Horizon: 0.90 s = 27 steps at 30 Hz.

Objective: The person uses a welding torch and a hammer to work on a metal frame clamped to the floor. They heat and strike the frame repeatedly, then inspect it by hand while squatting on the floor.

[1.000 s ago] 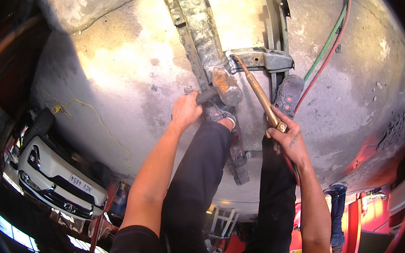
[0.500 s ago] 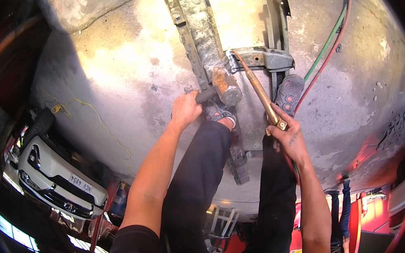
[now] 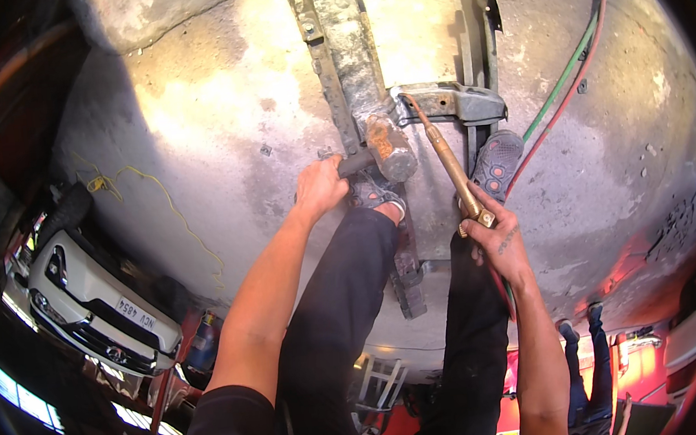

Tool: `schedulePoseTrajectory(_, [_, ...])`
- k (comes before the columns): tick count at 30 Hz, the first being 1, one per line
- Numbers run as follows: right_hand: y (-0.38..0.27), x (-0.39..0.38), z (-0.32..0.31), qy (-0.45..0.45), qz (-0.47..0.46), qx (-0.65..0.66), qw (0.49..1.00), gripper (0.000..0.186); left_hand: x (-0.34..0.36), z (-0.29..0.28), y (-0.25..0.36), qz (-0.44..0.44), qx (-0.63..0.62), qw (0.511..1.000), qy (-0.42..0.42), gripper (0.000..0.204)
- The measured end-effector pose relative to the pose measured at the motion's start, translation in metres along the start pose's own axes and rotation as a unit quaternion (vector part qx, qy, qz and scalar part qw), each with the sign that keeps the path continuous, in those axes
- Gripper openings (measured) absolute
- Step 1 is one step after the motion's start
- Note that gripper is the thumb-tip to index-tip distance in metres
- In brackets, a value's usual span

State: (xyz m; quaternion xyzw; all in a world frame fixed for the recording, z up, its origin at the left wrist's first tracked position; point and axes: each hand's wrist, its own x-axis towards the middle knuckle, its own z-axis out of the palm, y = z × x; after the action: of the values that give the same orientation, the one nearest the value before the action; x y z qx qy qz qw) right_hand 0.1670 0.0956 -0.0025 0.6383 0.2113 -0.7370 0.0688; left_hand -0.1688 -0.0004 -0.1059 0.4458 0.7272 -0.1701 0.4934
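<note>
My left hand is wrapped round the short dark handle of a sledgehammer. The hammer's rusty, blocky head rests over the long metal rail, above my left shoe. In my right hand is a brass gas torch, gripped near its valve knobs. Its copper tip points up and left, at the left end of a grey steel bracket. A pale glow shows at that end of the bracket. The bracket's right end lies across an upright metal channel.
Green and red hoses curve over the concrete floor at the right. A yellow cord lies to the left. A white vehicle stands at the lower left. Another person's legs appear at the lower right. My right shoe is beside the channel.
The view has shifted slightly. Both hands keep their grips, and the torch tip stays at the bracket's left end. At the lower right, the other person's legs have moved.
</note>
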Motion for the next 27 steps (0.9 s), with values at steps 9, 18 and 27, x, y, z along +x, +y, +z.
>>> schedulePoseTrajectory(9, [0.004,0.0043,0.0001,-0.001,-0.011,-0.004,1.0,0.069,-0.0002,0.0004,-0.0016,0.003,0.002,1.0,0.006,0.027])
schedulePoseTrajectory(18, [-0.0008,0.0044,0.0014,-0.001,-0.017,0.006,1.0,0.068,0.0013,0.0031,-0.0034,0.006,0.005,1.0,0.008,0.026])
schedulePoseTrajectory(27, [0.0036,-0.0006,0.0012,-0.005,-0.01,-0.006,1.0,0.067,0.0008,0.0031,-0.003,0.006,0.003,1.0,0.009,0.028])
